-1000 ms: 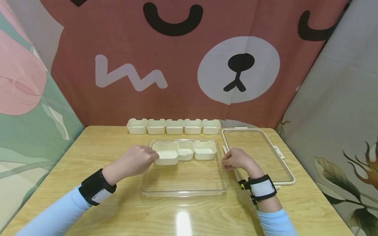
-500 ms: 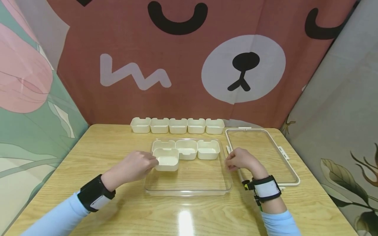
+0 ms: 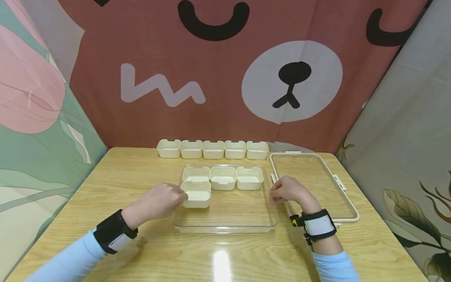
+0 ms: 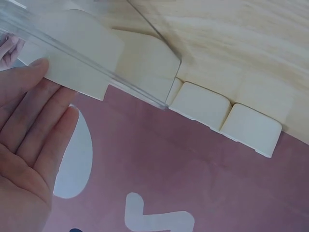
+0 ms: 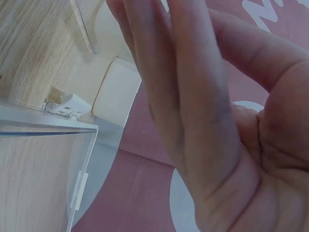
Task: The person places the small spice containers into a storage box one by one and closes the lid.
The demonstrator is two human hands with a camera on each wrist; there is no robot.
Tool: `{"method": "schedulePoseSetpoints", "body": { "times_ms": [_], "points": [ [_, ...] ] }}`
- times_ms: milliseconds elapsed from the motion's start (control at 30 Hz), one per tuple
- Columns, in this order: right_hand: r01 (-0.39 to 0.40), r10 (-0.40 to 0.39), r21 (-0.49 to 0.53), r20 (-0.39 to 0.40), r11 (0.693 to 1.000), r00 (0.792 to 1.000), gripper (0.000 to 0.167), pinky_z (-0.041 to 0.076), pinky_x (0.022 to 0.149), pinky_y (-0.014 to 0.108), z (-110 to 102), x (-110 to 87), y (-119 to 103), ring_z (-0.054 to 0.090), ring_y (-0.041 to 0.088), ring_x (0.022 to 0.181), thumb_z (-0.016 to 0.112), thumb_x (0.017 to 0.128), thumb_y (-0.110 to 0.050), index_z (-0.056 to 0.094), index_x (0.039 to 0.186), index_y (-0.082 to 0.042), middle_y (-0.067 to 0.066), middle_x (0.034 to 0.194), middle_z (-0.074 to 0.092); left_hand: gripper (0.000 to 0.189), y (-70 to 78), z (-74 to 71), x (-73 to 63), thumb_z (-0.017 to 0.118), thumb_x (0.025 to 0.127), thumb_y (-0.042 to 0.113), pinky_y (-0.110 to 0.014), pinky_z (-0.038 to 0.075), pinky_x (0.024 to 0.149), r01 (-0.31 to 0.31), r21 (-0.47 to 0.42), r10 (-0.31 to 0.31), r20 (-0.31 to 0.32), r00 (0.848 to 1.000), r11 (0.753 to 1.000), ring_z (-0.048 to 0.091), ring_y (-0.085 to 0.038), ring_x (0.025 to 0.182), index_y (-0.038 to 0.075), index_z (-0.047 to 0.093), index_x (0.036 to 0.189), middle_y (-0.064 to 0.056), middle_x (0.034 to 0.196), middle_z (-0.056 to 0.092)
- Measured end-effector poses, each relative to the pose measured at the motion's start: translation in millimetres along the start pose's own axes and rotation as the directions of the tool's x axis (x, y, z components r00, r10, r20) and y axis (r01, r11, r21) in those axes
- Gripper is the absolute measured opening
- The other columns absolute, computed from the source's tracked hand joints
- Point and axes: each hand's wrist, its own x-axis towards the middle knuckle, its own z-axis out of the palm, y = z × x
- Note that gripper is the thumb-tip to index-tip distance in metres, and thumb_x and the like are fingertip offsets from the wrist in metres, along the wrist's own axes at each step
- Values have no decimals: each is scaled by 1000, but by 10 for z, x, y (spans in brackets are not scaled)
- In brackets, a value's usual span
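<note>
My left hand [image 3: 160, 199] pinches the left wall of a small cream bin [image 3: 196, 197], thumb on one side and fingers on the other. That bin is at the left of a clear plastic box [image 3: 225, 228], just in front of the back row of cream bins [image 3: 223, 179] inside it; whether its base touches the floor cannot be told. In the left wrist view, the held bin [image 4: 72, 53] shows through the clear wall. My right hand [image 3: 290, 192] is at the box's right rim and appears to pinch it; its fingertips are cut off in the right wrist view.
Several more cream bins [image 3: 213, 150] stand in a row along the table's back edge, against a bear-print curtain [image 3: 158, 117]. To the right of the box lies a clear lid with a white frame and clips [image 3: 334, 182], partly under my right forearm.
My left hand has brought the cream bin toward me and down, from over the back row's left bin to a place in front of it. My right hand stays at the box's rim.
</note>
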Motion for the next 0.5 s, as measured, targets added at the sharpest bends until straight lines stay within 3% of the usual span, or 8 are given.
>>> {"method": "schedulePoseSetpoints", "body": {
  "times_ms": [500],
  "points": [
    [-12,12,-9,3,1000,1000,16,57,65,32,-1,-9,-13,67,14,65,62,87,-9,70,92,5,9,78,69,20,-73,113,-13,68,72,-1,-18,28,44,34,12,-35,74,997,999,35,-2,49,15,60,65,9,55,46]
  ]
}}
